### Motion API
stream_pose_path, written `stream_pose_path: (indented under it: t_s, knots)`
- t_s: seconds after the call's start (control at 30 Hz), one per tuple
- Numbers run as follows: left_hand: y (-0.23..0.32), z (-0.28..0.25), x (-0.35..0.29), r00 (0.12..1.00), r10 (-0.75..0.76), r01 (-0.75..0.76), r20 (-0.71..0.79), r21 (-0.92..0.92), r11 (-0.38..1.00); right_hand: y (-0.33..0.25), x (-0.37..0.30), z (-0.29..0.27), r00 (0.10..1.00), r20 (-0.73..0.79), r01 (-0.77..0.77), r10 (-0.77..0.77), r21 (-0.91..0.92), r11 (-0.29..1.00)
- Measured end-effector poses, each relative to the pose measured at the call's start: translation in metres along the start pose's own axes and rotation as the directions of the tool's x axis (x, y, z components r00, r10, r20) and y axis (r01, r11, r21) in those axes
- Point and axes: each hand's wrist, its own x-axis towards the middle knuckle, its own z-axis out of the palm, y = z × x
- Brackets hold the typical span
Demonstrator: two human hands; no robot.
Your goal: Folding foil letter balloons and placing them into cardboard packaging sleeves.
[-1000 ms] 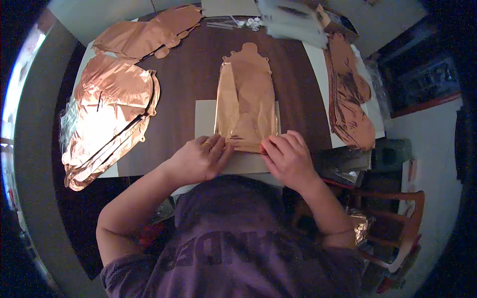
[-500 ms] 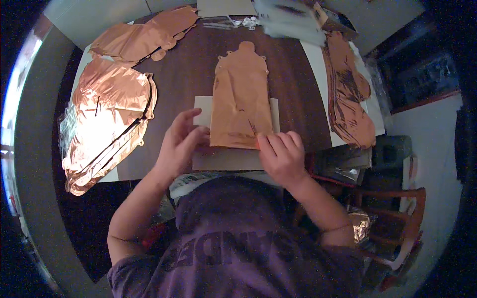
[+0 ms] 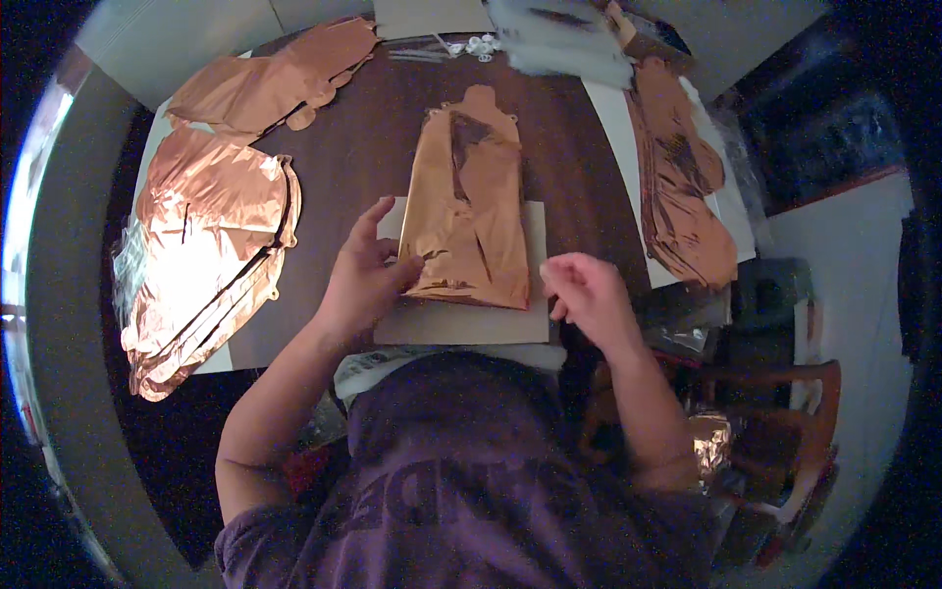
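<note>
A flat, folded rose-gold foil balloon [image 3: 481, 211] lies lengthwise in front of me, a rounded tab at its far end and small eyelet tabs near it. Its near part rests over a pale cardboard sheet [image 3: 461, 329]. At the balloon's lower left corner is my left hand [image 3: 368, 275], its thumb on top of the creased foil edge and its index finger stretched away; the other fingertips are partly hidden. My right hand [image 3: 594, 299] hovers just right of the balloon's near right corner, apart from it, fingers loosely bent with a gap to the thumb and nothing visible between them.
More flat rose-gold foil balloons lie in a far left pile [image 3: 265, 79], a shiny near left pile [image 3: 216, 226] and a right pile [image 3: 682, 187]. Small white pieces [image 3: 476, 45] and clear plastic bags [image 3: 559, 39] sit at the back. A wooden chair [image 3: 785, 393] stands right.
My right hand has let go of the balloon's near right corner and moved right. My left hand has come onto its lower left edge, and the foil is tilted and more creased.
</note>
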Motion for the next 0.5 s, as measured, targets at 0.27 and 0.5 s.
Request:
stream_pose_path:
  t_s: [0.27,0.5]
  knots:
    - [0.004,0.005,-0.003,0.998,-0.053,0.057,0.035,-0.121,0.991,-0.001,0.038,0.0,0.869,0.384,-0.389,0.312,0.141,0.91]
    - [0.005,-0.001,-0.006,0.998,0.009,-0.003,0.063,-0.094,0.996,-0.008,0.041,0.005,0.88,0.375,-0.378,0.293,0.179,0.908]
